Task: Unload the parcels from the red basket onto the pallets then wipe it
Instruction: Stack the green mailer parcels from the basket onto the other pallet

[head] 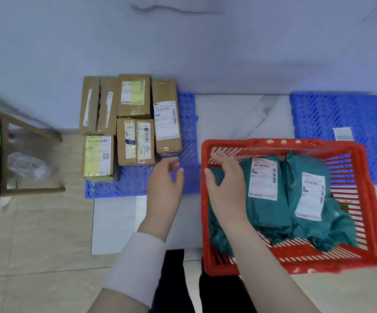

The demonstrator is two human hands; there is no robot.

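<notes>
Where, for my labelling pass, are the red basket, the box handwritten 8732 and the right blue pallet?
red basket (318,266), head view, near rim.
box handwritten 8732 (145,143), head view, taped top face.
right blue pallet (332,114), head view, bare grid.

Right hand (226,184) on teal parcel (216,220) in red basket (273,143).
</notes>
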